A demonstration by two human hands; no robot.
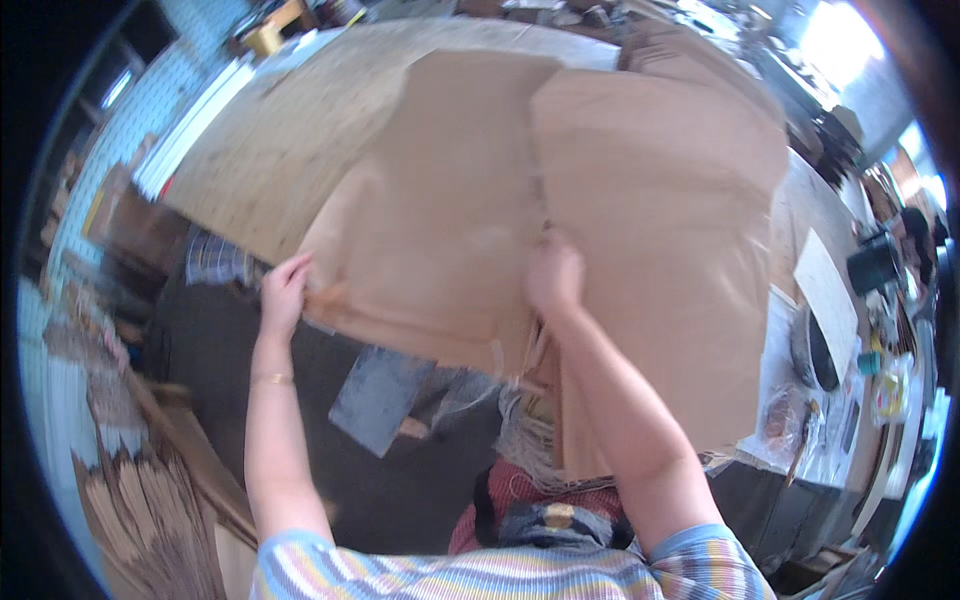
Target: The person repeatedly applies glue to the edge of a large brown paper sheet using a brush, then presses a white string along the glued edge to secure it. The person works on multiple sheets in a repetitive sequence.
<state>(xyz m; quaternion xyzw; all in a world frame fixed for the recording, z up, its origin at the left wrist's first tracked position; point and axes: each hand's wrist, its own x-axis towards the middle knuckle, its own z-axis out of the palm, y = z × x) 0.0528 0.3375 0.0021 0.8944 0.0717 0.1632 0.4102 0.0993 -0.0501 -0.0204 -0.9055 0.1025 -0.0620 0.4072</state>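
A large brown paper sheet (440, 200), its lower edge folded and creased, spreads over the left half of the work area. At its lower left corner my left hand (288, 282) pinches the paper between thumb and fingers. My right hand (555, 275), a little blurred, is closed at the sheet's right edge; the fingertips are partly hidden. Beside it on the right lies a stack of brown paper (665, 220), whose layered edges show below my right hand. The sheet's lower edge hangs past the table's near side.
Beneath the paper is a wooden table (290, 130). On the right stand a dark round pan (815, 350), a white board (827, 300) and a yellowish bottle (890, 400). A grey flat panel (378, 398) lies low in front; torn cardboard (150, 510) is at lower left.
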